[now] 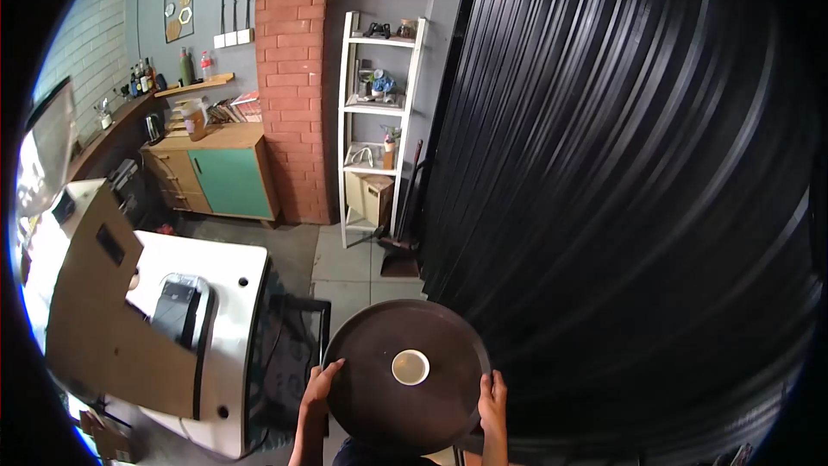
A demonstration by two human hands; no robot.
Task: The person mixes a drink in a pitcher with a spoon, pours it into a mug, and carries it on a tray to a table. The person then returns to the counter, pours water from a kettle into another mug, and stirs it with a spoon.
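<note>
A round dark brown serving tray (371,414) is held level in front of my body. My left hand (321,382) grips its left rim, the thumb resting on top. On the opposite side, my right hand (492,397) holds the right rim with the fingers closed at the edge. Near the tray's middle stands a small white cup (410,368), seen from above, with a pale brownish inside; whether that is liquid I cannot tell. Neither hand touches the cup. The fingers beneath the tray are hidden.
A white table (231,319) with a cardboard-coloured panel (112,336) and a black device (177,306) lies to the left. Beyond are a white ladder shelf (373,108), a dustpan (399,261) and a green-doored cabinet (228,181). A black corrugated wall (621,190) rises close on the right.
</note>
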